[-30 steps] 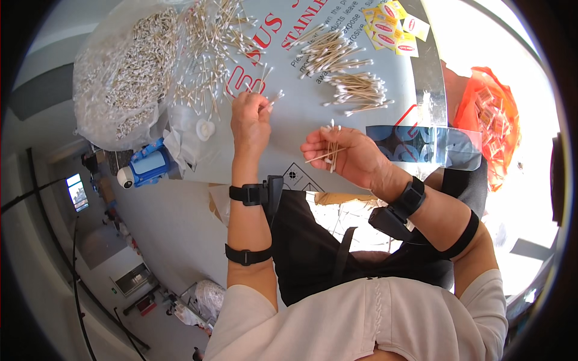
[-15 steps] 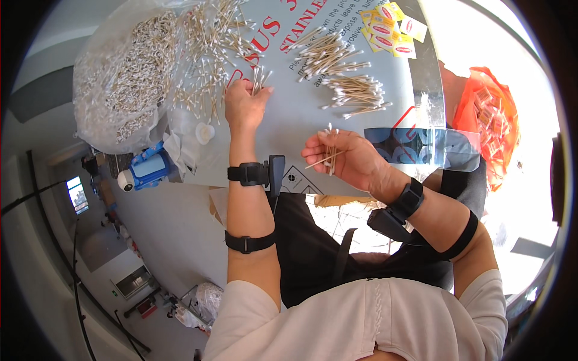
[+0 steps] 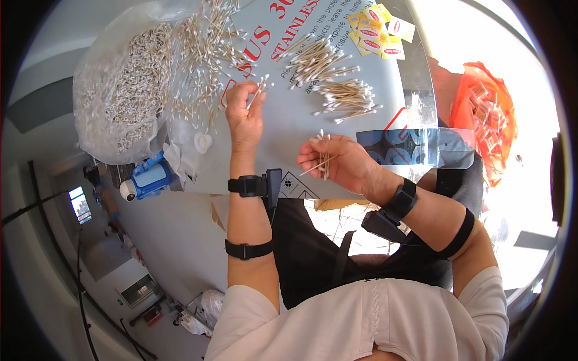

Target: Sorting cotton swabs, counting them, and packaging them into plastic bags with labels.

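My left hand (image 3: 245, 111) pinches a few cotton swabs (image 3: 261, 86) between thumb and fingers, their white tips pointing away from me. It is just right of a loose heap of cotton swabs (image 3: 205, 57). Nearer the table's front edge, my right hand (image 3: 340, 157) is turned partly palm up with curled fingers. A small bunch of swabs (image 3: 326, 157) is gripped in it, one lying crosswise over the others. Beyond the right hand are two sorted piles of swabs, a farther one (image 3: 318, 61) and a nearer one (image 3: 348, 98).
A large clear bag (image 3: 135, 90) full of swabs fills the far left. Yellow and white packets (image 3: 376, 33) lie at the far right. A dark translucent sheet (image 3: 415, 148) overhangs the right edge, near an orange bag (image 3: 484, 123). A blue and white bottle (image 3: 147, 179) is at left.
The whole view has shifted slightly, so the table's things appear a little to the left. Both hands keep their swabs; the left hand's swabs are now tilted more to the right.
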{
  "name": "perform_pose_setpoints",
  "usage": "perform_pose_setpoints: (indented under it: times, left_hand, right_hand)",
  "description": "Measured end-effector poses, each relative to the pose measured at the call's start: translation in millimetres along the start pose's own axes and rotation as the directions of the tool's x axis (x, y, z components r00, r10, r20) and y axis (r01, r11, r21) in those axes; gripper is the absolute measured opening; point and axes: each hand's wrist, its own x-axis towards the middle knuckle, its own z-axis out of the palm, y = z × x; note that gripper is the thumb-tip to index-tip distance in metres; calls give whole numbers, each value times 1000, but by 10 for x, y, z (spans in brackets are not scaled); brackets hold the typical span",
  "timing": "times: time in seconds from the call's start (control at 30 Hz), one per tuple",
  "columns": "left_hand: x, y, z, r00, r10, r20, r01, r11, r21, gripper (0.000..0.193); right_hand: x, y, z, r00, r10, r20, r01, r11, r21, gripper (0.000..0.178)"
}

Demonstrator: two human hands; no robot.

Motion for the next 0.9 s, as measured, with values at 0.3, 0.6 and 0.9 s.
perform_pose_setpoints:
  times: [0.3,0.6,0.9]
  left_hand:
    - [630,249,372,979,15,201,-32,996,83,14]
    - [602,259,238,990,40,138,-62,985,158,22]
    - [12,6,-19,977,-195,91,159,938,308,21]
  right_hand:
    - [7,17,-14,1000,-5,1,5,1000,20,23]
    - [9,22,-12,1000,-2,-13,3,1000,28,22]
    - [10,29,-10,1000,-4,-21,4,1000,-6,22]
